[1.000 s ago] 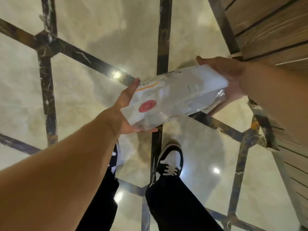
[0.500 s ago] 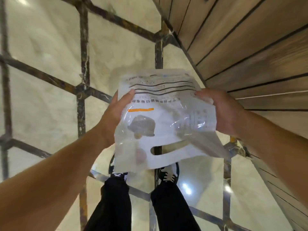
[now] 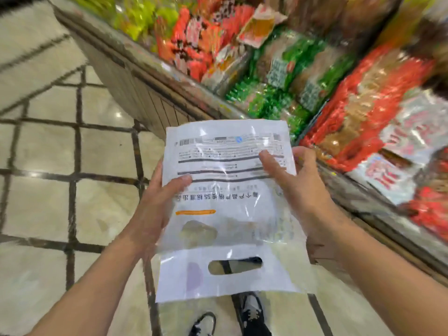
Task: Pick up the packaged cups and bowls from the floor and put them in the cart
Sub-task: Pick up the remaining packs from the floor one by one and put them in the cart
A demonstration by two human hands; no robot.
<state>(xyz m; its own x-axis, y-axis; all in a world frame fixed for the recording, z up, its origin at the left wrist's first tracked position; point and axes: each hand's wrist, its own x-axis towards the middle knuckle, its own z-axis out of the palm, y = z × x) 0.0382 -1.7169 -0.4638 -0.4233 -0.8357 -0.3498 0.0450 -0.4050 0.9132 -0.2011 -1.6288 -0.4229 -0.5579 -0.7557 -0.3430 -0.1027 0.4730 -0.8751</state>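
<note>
I hold a white and clear plastic package (image 3: 228, 197) in front of me with both hands, its printed side up and its cut-out handle slot toward me. My left hand (image 3: 155, 209) grips its left edge, thumb on top. My right hand (image 3: 298, 190) grips its right side, thumb across the print. What is inside the package shows only as blurred shapes through the clear part. No cart is in view.
A low display stand (image 3: 150, 93) runs from upper left to lower right, piled with red, green and yellow packaged goods (image 3: 303, 76). Pale marble floor with dark lines (image 3: 72, 166) lies to the left. My shoes (image 3: 252, 314) show at the bottom.
The view has swung up from the floor and wooden panel to the stand of goods. The package stays in both hands, now held flatter, with my right thumb on top of it.
</note>
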